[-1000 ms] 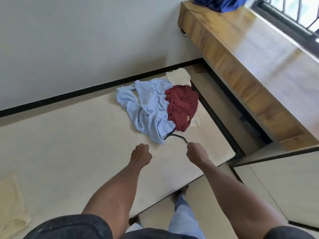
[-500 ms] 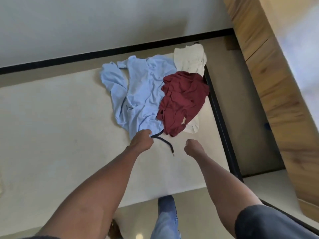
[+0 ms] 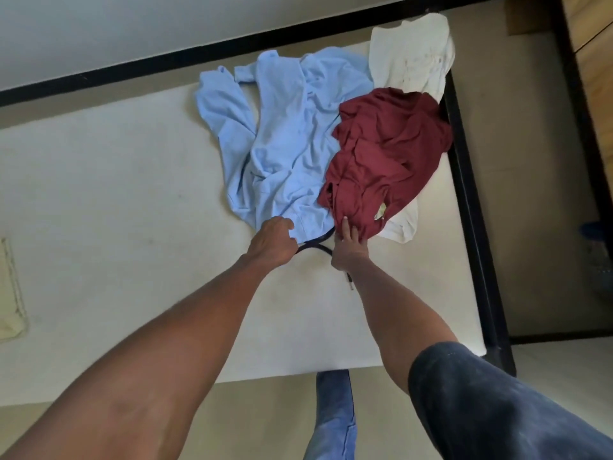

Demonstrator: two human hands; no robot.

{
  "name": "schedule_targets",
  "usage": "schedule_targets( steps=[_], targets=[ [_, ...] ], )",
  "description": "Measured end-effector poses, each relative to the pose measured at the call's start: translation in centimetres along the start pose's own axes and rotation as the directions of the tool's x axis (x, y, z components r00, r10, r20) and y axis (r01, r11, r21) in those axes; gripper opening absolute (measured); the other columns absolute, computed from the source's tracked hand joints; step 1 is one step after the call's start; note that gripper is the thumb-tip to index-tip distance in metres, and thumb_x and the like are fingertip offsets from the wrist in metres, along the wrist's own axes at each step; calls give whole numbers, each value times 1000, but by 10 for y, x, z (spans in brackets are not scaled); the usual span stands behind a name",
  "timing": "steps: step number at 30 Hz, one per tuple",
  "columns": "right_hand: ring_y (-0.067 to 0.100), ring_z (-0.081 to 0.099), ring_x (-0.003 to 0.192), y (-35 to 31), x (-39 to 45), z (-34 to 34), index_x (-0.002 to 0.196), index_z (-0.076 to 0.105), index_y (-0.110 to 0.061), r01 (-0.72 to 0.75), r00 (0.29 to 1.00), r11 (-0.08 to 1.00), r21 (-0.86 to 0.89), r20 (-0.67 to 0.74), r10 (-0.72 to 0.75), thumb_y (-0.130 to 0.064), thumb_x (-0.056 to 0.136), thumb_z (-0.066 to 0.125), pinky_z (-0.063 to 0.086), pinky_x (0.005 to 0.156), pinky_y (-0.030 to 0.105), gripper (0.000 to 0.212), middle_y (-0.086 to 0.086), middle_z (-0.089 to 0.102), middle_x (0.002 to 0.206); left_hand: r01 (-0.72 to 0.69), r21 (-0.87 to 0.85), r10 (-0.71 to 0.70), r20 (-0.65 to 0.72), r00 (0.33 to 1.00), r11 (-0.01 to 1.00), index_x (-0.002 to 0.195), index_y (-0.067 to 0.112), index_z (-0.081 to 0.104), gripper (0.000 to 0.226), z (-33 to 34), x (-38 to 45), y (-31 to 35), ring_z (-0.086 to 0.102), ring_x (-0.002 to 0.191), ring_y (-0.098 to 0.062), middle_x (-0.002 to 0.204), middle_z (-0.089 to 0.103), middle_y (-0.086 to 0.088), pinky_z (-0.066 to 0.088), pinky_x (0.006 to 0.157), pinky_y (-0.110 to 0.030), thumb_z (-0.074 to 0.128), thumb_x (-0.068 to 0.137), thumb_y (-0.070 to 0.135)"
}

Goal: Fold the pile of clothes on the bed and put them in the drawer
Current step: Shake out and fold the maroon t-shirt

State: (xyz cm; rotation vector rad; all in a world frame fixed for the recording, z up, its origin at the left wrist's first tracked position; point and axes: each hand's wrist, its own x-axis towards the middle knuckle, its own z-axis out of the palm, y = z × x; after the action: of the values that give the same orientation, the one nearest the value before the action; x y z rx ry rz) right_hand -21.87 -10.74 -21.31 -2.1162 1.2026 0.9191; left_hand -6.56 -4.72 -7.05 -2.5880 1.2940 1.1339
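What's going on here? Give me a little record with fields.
place: bed
pile: light blue garment, maroon garment, white garment
overlap: maroon lies on the blue and the white
left hand: grips the blue garment's near edge
right hand: fingers on the maroon garment's near edge
dark cord: runs between the hands
folded so far: nothing

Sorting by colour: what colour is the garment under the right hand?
Maroon garment, clearest in the head view.

1. There is a single view, from a wide-angle camera worn on the person's head.
2. It looks steeply down over both forearms onto the bed point(image 3: 116, 200), with the wall point(image 3: 132, 28) along the top edge.
3. It sits close: the arms fill the lower frame, and the pile of clothes point(image 3: 318, 144) lies within reach.
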Motion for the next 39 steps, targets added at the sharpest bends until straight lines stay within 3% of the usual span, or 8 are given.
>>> schedule_targets(
  steps=[4, 7, 14, 22, 26, 32, 36, 39],
  targets=[
    [34, 23, 147, 2, -21, 0, 146, 37, 2, 72, 948, 978, 198, -317, -6, -4, 85, 52, 26, 117, 46, 64, 11, 20, 162, 4, -38, -4, -4, 1000, 999, 132, 11, 55, 36, -2, -17, -9, 49, 128, -24, 140, 51, -6, 45, 99, -38, 58, 96, 18],
    [35, 63, 101, 1, -58, -26, 93, 70, 1, 81, 800, 851, 520, -543, 256, 9, 72, 48, 47, 80, 34, 31, 16, 67, 106, -2, -111, -1, -32, 999, 994, 128, 11, 58, 33, -10, -39, -13, 50, 126, -24, 138, 53, -6, 44, 98, -36, 58, 95, 17],
    [10, 43, 51, -45, -206, -129, 71, 45, -12, 339, 782, 157, 928, -370, 502, 3, 85, 45, 36, 47, 20, 21, 2, 44, 62, -247, -404, 229, -93, 969, 881, 140, 12, 49, 63, -56, -125, -19, 52, 126, -22, 137, 55, -1, 41, 95, -25, 75, 85, 25],
    [19, 66, 75, -169, -432, -186, 87, 68, -6, 487, 861, 357, 797, -508, -40, 6, 76, 73, 54, 65, 27, 18, 8, 67, 79, -711, -349, 624, -341, 703, 611, 79, 10, 67, 28, -160, -267, -77, 52, 59, -3, 73, 62, -4, 39, 58, -16, 78, 74, 34],
    [29, 66, 81, -223, -497, -209, 73, 61, -26, 235, 702, 829, 507, -678, 216, -15, 54, 63, 58, 70, 40, 22, 6, 69, 81, -736, -285, 629, -387, 674, 614, 65, 5, 62, 34, -234, -314, -136, 40, 57, -9, 59, 47, 3, 30, 57, -29, 82, 79, 29],
    [27, 55, 77, -304, -550, -216, 79, 66, -1, 243, 429, 901, 361, -872, 234, 4, 70, 50, 50, 69, 36, 19, 9, 58, 83, -669, -65, 516, -582, 628, 741, 104, 9, 70, 25, -292, -351, -206, 62, 95, -26, 101, 66, -11, 41, 77, -25, 63, 81, 2],
    [20, 48, 57, -341, -560, -222, 87, 55, -1, 636, 615, 398, 661, -746, 256, 12, 88, 47, 43, 40, 18, 16, 9, 48, 65, -464, -126, 223, -749, 624, 877, 112, 8, 65, 30, -301, -361, -254, 59, 104, -34, 114, 58, -16, 44, 85, -35, 55, 84, 5],
    [14, 55, 67, -358, -561, -219, 95, 67, -11, 465, 713, 709, 530, -699, 55, -3, 88, 54, 45, 52, 16, 17, 0, 59, 76, -369, -247, 1, -831, 557, 896, 110, 6, 63, 27, -319, -378, -266, 58, 103, -36, 113, 58, -17, 47, 86, -41, 50, 86, 8]
  ],
)
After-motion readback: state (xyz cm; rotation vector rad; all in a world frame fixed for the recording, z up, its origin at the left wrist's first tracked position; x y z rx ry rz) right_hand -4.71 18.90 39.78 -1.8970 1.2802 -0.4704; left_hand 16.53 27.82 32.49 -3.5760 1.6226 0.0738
